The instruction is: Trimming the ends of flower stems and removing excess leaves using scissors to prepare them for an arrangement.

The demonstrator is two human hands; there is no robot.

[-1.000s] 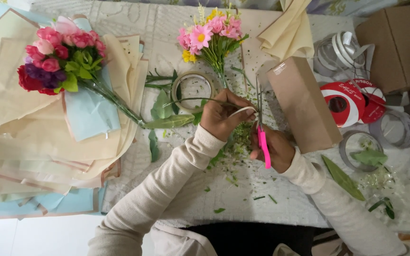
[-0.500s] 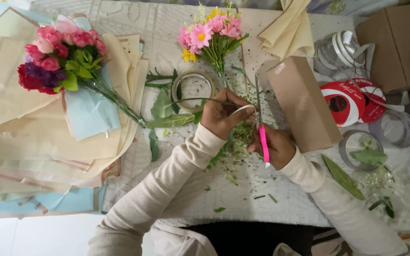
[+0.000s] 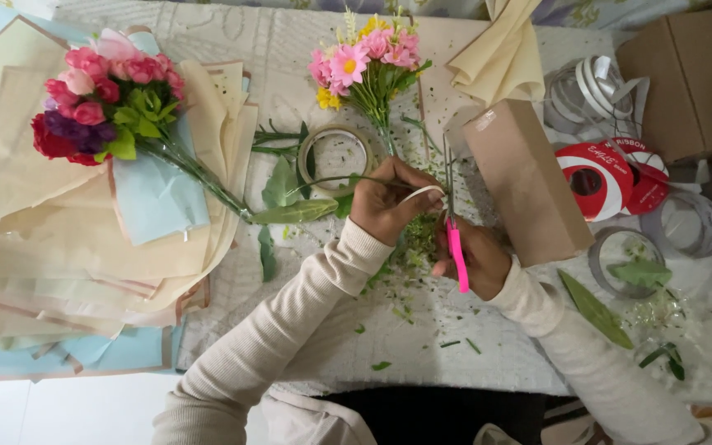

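Note:
My left hand (image 3: 391, 202) grips the green stems of a small bouquet of pink and yellow flowers (image 3: 367, 59) and pinches a strip of clear tape (image 3: 423, 192) that arcs toward the right. My right hand (image 3: 473, 257) holds pink-handled scissors (image 3: 455, 247), blades pointing up beside the tape strip and the stems. Both hands meet at the table's middle over a litter of green clippings (image 3: 412, 247). A roll of clear tape (image 3: 335, 154) lies just left of the stems.
A red, pink and purple bouquet (image 3: 96, 103) rests on a stack of cream and blue wrapping sheets (image 3: 51, 247) at left. A brown paper bag (image 3: 525, 181), ribbon spools (image 3: 607, 177), another tape roll (image 3: 626, 259) and loose leaves (image 3: 593, 309) crowd the right.
Hardly anything has moved. The hands stay together at the stems, with the scissors shifting very slightly beside the tape strip.

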